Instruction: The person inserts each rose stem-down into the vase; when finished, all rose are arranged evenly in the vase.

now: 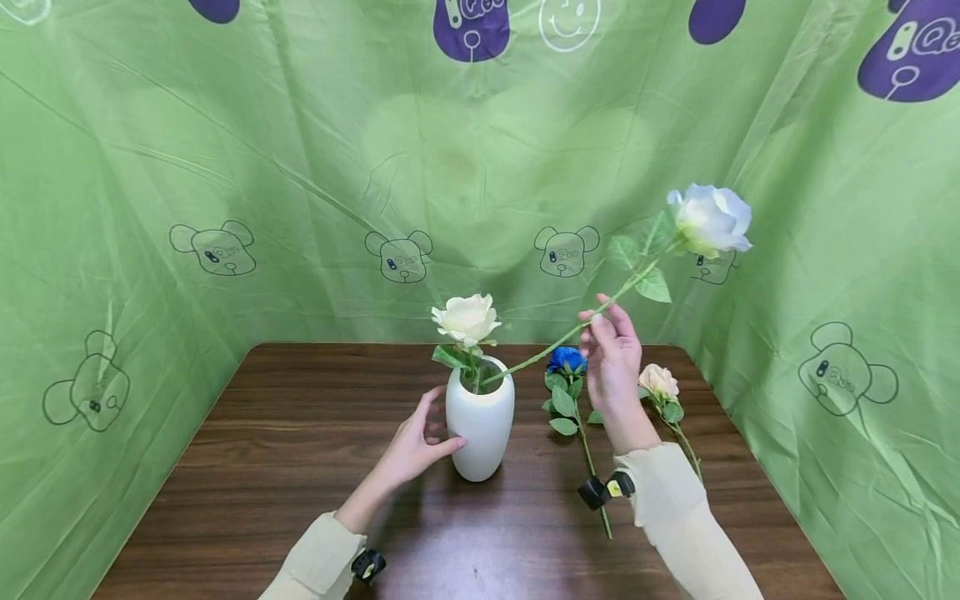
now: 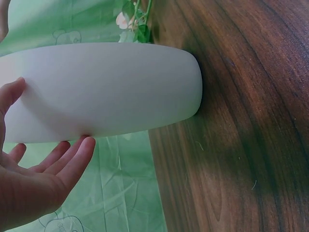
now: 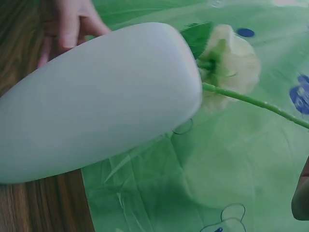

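Observation:
A white vase [image 1: 480, 425] stands upright, with a cream rose [image 1: 467, 320] in its mouth. My left hand [image 1: 417, 446] holds the vase's left side, and in the left wrist view its thumb and fingers [image 2: 79, 157] touch the wall. To the right, my right hand [image 1: 613, 358] pinches the green stem of a pale blue-white rose [image 1: 711, 218]. That stem slants down leftward, its lower end inside the vase's mouth; the tip is hidden. In the right wrist view the stem [image 3: 260, 103] crosses the rim, and only a bit of the right hand shows at the edge.
A blue rose [image 1: 567, 360] and a pale pink rose [image 1: 659, 381] lie on the brown wooden table [image 1: 300, 433], right of the vase, partly behind my right arm. Green printed cloth [image 1: 315, 125] hangs behind and along both sides.

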Action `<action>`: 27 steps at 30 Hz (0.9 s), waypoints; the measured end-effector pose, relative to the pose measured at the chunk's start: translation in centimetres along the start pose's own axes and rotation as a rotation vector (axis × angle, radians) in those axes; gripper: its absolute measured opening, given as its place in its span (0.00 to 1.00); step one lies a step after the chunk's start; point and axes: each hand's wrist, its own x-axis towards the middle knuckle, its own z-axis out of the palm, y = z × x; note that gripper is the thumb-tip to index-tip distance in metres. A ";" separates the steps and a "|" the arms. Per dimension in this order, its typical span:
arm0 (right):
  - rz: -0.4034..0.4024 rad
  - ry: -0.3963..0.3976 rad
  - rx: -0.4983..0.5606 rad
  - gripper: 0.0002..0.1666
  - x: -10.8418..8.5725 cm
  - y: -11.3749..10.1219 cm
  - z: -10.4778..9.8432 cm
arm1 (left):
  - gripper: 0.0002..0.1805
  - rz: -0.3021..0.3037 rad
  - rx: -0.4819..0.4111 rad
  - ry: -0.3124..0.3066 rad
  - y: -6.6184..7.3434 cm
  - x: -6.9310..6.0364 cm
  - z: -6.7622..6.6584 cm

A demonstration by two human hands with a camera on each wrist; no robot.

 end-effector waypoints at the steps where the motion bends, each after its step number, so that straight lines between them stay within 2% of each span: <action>1: -0.004 -0.026 -0.042 0.15 -0.1 0.2 0.2 | 0.42 0.001 0.000 0.001 0.0 0.0 0.0; 8: 0.000 -0.211 -0.381 0.16 -1.2 1.6 2.0 | 0.42 0.012 -0.002 0.003 0.1 0.0 0.0; 15: 0.054 -0.344 -0.662 0.15 -2.8 2.8 3.4 | 0.42 0.000 0.006 0.001 0.1 0.0 0.0; 19: 0.074 -0.406 -0.781 0.15 -4.0 3.4 3.5 | 0.41 0.020 0.021 -0.001 0.1 -0.1 0.1; 21: 0.086 -0.420 -0.830 0.16 -4.5 3.7 3.3 | 0.41 0.020 0.011 -0.007 1.0 -0.3 0.0; 22: 0.093 -0.422 -0.846 0.16 -4.7 3.7 3.2 | 0.41 0.025 0.006 -0.007 1.0 -0.3 0.0; 24: 0.087 -0.430 -0.874 0.17 -5.0 3.8 3.0 | 0.40 0.030 -0.009 -0.013 2.0 -0.5 -0.1; 26: 0.074 -0.434 -0.876 0.18 -5.0 4.3 2.4 | 0.41 0.018 -0.024 -0.015 2.2 -0.4 -0.2; 27: 0.061 -0.429 -0.890 0.17 -4.9 4.6 2.1 | 0.41 0.027 -0.020 -0.010 1.8 -0.4 -0.2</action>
